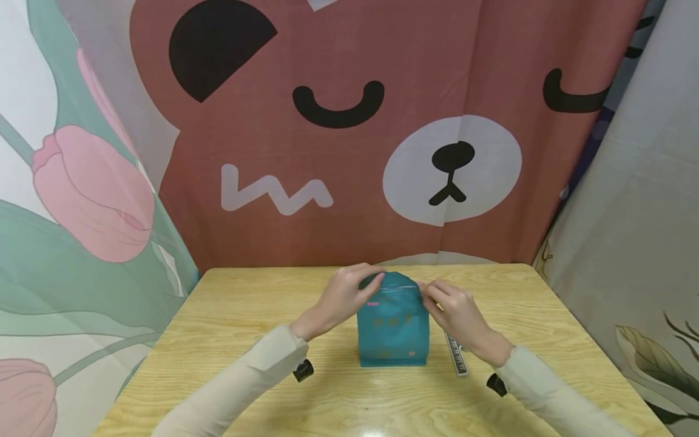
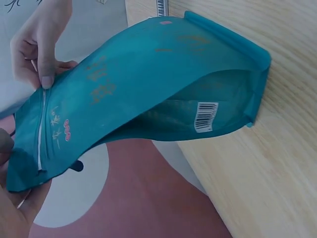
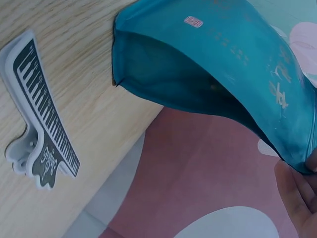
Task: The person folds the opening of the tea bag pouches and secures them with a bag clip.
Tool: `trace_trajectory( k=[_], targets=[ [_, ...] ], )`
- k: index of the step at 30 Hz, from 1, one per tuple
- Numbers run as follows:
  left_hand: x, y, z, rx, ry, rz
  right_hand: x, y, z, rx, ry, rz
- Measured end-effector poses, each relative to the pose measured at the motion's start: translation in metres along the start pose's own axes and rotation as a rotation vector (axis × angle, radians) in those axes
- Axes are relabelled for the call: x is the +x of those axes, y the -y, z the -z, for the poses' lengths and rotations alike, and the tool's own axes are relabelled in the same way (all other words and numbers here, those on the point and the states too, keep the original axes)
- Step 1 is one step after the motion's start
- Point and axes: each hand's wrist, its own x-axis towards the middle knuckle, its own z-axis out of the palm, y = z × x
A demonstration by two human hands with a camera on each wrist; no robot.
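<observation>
A teal resealable pouch (image 1: pixel 393 328) stands upright on the table, its zip strip running across near the top. My left hand (image 1: pixel 349 290) pinches the pouch's top left corner, thumb in front and fingers behind. At the opposite top corner, my right hand (image 1: pixel 453 306) grips the edge; in the left wrist view the right thumb (image 2: pixel 47 79) presses on the white zip line. Gold lettering and a small pink mark show on the pouch front, and a barcode label (image 2: pixel 205 117) on its side gusset. The pouch's contents are hidden.
A sealing clip (image 3: pixel 47 109) with a piano-key pattern lies on the wooden table (image 1: pixel 246 315), just right of the pouch and partly behind my right hand in the head view. Behind the table's far edge hangs a curtain (image 1: pixel 338 152) with a bear face.
</observation>
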Motion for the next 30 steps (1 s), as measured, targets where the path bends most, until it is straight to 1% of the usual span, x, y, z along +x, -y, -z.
trace_trajectory(
  k=[3,7,11,17,21,26,30],
  targets=[
    [0.004,-0.002,0.000,0.042,0.025,-0.003,-0.001,0.000,-0.001,-0.032,0.013,0.021],
    [0.009,-0.006,0.001,0.110,0.092,-0.030,-0.002,0.000,-0.001,-0.079,0.025,0.061],
    [0.017,-0.011,0.001,0.153,0.148,-0.060,-0.002,0.001,0.000,-0.112,0.026,0.097],
    [0.027,-0.019,-0.004,0.167,0.196,-0.065,-0.002,0.003,0.002,-0.200,0.049,0.153],
    [0.031,-0.020,-0.008,0.177,0.218,-0.061,-0.003,0.003,0.002,-0.254,0.048,0.196],
    [0.032,-0.019,-0.010,0.156,0.224,-0.044,-0.004,0.002,0.002,-0.263,0.049,0.200],
    [0.033,-0.019,-0.012,0.134,0.222,-0.042,-0.002,0.003,0.002,-0.219,0.025,0.184]
  ],
)
